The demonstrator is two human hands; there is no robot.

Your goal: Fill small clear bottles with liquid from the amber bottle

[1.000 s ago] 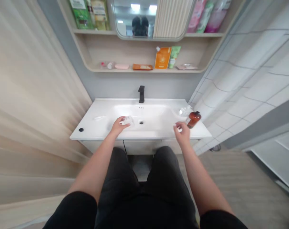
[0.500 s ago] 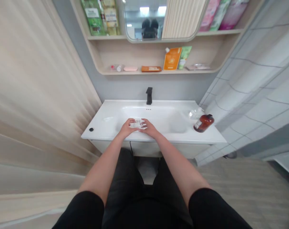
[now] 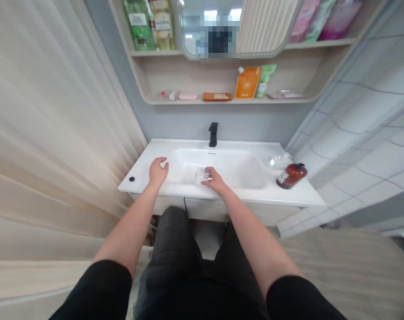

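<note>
The clear container (image 3: 199,177) was located over the front half of the basin (image 3: 237,166), left of centre. My right hand (image 3: 210,176) held it from its right side, thumb and fingers closed narrowly on it. Its transparent walls blurred into the white behind; I could not determine its long axis or which way its opening pointed.

My left hand (image 3: 159,171) was positioned apart from it, above the bench (image 3: 297,193) at the left rim of the basin. Its thumb and fingers were curved with a gap between them; whether they gripped anything, I could not tell.

Clearance: basin floor extended from the container back toward the black faucet (image 3: 213,134), and right past my hand to the basin's right slope. The front edge of the bench ran beneath both my forearms. A small black round piece (image 3: 131,179) sat near the left front corner.

On the right end, a brown bottle (image 3: 291,176) stood just in front of a clear bottle (image 3: 277,162). The brown bottle's white label faced left and forward; its print was illegible.

On the shelf (image 3: 278,101) above, an orange pouch (image 3: 248,83) leaned beside a green tube (image 3: 265,81). The pouch carried pale printing, too small to read.
</note>
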